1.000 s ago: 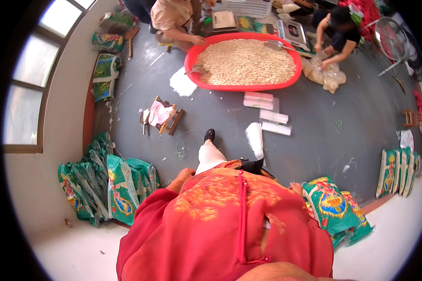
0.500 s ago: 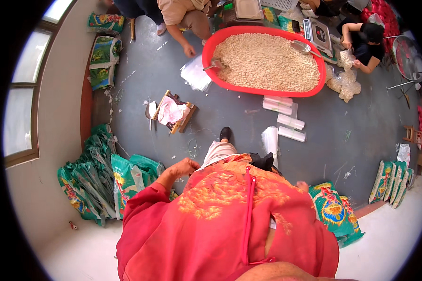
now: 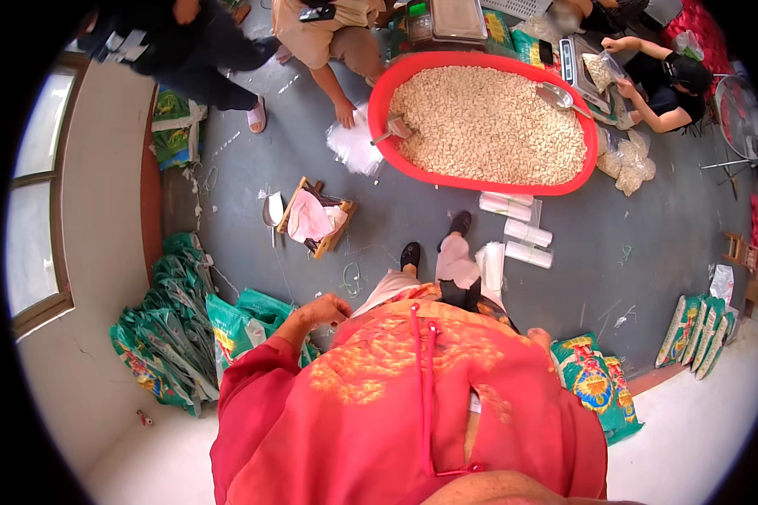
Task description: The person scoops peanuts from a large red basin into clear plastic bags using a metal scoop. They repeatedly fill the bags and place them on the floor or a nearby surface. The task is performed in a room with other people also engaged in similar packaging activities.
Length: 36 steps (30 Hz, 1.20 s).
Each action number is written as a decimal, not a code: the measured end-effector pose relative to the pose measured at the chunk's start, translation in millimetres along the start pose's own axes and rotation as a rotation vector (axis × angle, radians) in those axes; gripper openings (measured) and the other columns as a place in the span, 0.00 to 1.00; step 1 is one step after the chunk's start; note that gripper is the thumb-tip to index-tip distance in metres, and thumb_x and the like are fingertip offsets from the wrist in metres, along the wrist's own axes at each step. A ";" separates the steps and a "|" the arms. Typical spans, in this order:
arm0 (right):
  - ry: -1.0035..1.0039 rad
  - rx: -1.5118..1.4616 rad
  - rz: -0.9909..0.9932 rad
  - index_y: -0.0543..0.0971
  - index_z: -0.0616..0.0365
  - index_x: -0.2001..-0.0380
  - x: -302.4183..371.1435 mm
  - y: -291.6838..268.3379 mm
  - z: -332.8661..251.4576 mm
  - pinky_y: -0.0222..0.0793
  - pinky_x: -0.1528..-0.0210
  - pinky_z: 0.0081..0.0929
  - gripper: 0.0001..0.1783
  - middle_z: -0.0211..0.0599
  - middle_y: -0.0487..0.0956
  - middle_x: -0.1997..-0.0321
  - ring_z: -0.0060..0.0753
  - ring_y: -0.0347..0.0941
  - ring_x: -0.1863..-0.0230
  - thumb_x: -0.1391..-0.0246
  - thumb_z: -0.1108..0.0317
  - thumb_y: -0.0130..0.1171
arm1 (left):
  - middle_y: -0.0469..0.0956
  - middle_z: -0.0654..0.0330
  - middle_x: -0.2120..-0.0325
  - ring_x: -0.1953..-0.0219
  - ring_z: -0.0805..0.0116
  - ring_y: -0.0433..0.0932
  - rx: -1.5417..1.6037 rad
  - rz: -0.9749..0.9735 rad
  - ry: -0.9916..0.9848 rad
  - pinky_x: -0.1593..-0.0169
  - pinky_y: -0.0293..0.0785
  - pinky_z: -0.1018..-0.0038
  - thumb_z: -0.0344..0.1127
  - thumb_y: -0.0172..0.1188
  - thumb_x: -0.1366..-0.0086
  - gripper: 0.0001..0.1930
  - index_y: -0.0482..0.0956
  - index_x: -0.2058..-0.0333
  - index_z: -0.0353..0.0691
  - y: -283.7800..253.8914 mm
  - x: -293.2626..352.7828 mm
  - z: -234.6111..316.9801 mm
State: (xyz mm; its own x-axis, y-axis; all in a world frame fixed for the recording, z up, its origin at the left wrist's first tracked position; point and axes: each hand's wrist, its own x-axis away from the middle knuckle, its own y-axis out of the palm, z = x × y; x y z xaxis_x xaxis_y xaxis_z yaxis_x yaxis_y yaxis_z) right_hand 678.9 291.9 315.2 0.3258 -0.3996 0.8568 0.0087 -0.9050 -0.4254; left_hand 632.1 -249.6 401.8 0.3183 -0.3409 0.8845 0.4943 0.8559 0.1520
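My left hand [image 3: 328, 310] hangs beside my hip with its fingers curled in, and no object shows in it. Only part of my right hand [image 3: 539, 337] is visible at the other side of my red top [image 3: 370, 404]; its fingers are hidden. Green printed sacks [image 3: 248, 316] lie on the floor near my left hand. Another green sack [image 3: 587, 370] stands close to my right hand. Ahead of my shoes is a big red oval tub [image 3: 377, 105] full of pale, chunky pieces [image 3: 488, 126], with a metal scoop [image 3: 554, 95] at its far right side.
A small wooden stool [image 3: 345, 229] with a pink cloth stands ahead left, a scoop [image 3: 271, 210] beside it. Clear plastic bag bundles [image 3: 528, 233] lie before the tub. Co-workers sit beyond it; one holds a filled bag [image 3: 600, 71] by a scale [image 3: 577, 63]. A fan [image 3: 741, 118] stands right.
My other shoe has come into view ahead, and the tub sits nearer. A person in dark clothes has come in at the far left. The co-worker at right has raised a filled bag toward the scale.
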 end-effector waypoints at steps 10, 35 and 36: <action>-0.191 -0.095 -0.089 0.70 0.58 0.71 -74.0 -5.0 -196.5 0.61 0.89 0.22 0.06 0.32 0.69 0.82 0.24 0.65 0.87 0.51 0.69 0.45 | 0.75 0.65 0.79 0.78 0.80 0.70 0.208 0.186 -0.030 0.72 0.68 0.81 0.28 0.56 0.50 0.06 0.77 0.72 0.32 26.5 -17.7 43.5; -0.288 0.821 -0.564 0.76 0.59 0.72 -9.1 48.0 -216.9 0.65 0.73 0.24 0.11 0.37 0.75 0.80 0.26 0.69 0.77 0.58 0.66 0.51 | 0.72 0.69 0.85 0.82 0.82 0.67 -0.144 -0.026 -0.152 0.76 0.65 0.82 0.29 0.58 0.57 0.06 0.77 0.77 0.35 -86.9 -32.1 161.5; -0.283 0.828 -0.571 0.76 0.59 0.72 -7.1 54.5 -217.2 0.65 0.72 0.25 0.11 0.38 0.75 0.79 0.27 0.70 0.76 0.59 0.65 0.52 | 0.72 0.69 0.85 0.82 0.82 0.67 -0.143 -0.033 -0.146 0.76 0.65 0.82 0.29 0.57 0.56 0.05 0.77 0.77 0.35 -96.9 -33.1 155.1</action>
State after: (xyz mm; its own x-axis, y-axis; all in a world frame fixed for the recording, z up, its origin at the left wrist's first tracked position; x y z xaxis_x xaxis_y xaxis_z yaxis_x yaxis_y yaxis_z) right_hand 471.8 213.7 349.2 0.2780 0.2014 0.9392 0.8414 -0.5228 -0.1370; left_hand 448.2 -261.0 426.3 0.1843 -0.2986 0.9364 0.6156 0.7778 0.1269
